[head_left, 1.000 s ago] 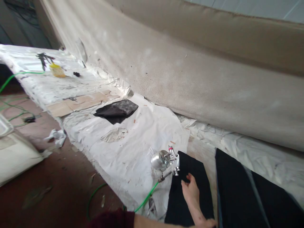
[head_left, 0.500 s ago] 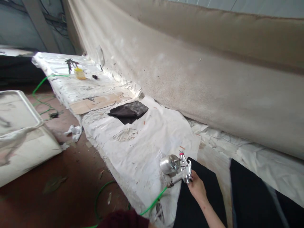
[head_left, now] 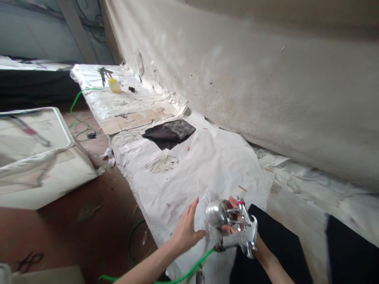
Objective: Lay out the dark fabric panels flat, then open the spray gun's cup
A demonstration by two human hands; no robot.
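Note:
My right hand (head_left: 241,228) grips a shiny metal spray gun (head_left: 233,225) with a round cup and a red knob, held just above the paper-covered bench. A green hose (head_left: 189,272) runs from the gun's base down to the floor. My left hand (head_left: 186,228) is open, fingers spread, right beside the gun's cup, thumb nearly touching it. Under the gun lies a black fabric panel (head_left: 278,244) on the bench.
White paper (head_left: 207,165) covers the long bench along a dusty beige wall (head_left: 266,86). A crumpled dark cloth (head_left: 170,133), cardboard (head_left: 133,120), a yellow bottle (head_left: 114,85) lie further along. A white-wrapped tray (head_left: 38,157) stands left on the reddish floor. Another black panel (head_left: 352,252) lies right.
My right hand reached the spray gun, took hold of it and lifted it off the bench. My left hand came into view beside the cup. The view shifted right and down.

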